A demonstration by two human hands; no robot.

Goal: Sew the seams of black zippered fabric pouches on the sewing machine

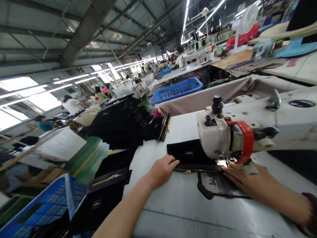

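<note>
A black fabric piece (189,152) with a small label lies on the white sewing table, a zipper (198,168) along its near edge. My left hand (162,168) is at the piece's left end, fingers curled together on its edge. My right hand (247,178) holds the zipper's right end, fingers pressed together beside the needle area of the white sewing machine (220,135). The machine head with its red guard (245,142) partly hides the fabric and the right fingers.
Zipper strips (164,127) lie beyond my left hand. Black pieces are piled (121,122) at the left, above a blue basket (47,205). Another blue basket (177,90) stands behind the table. People work at distant tables.
</note>
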